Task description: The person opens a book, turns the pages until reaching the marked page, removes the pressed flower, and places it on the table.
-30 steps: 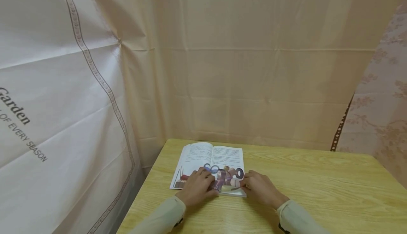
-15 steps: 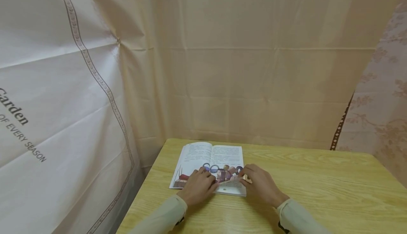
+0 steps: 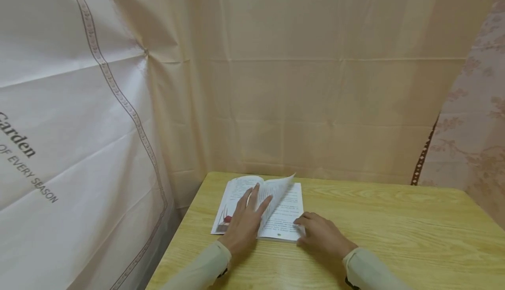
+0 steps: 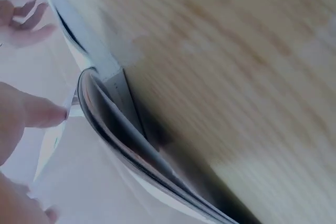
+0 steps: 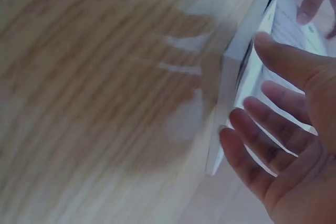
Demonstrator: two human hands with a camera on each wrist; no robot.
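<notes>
An open paperback book (image 3: 286, 224) lies on the wooden table, with printed text and part of a coloured picture on its left page. One page (image 3: 276, 191) stands half lifted near the middle, slanting up to the right. My left hand (image 3: 243, 224) is over the left page and the fold, fingers extended and spread, beside the lifted page. In the left wrist view its thumb is close over the curved page edges (image 4: 123, 148). At the lower right corner of the book is my right hand (image 3: 321, 233); the right wrist view shows its fingers loosely bent along the book's edge (image 5: 226, 77), holding nothing.
The wooden table (image 3: 386, 224) extends to the right of the book. Beige cloth (image 3: 315, 106) hangs behind it, a white printed cloth (image 3: 90, 150) hangs at the left, and a floral one (image 3: 473, 128) at the right.
The right-hand page with the picture has been lifted and swung left, showing a text page beneath. My left fingers have straightened and spread; my right hand has let go and moved down to the corner.
</notes>
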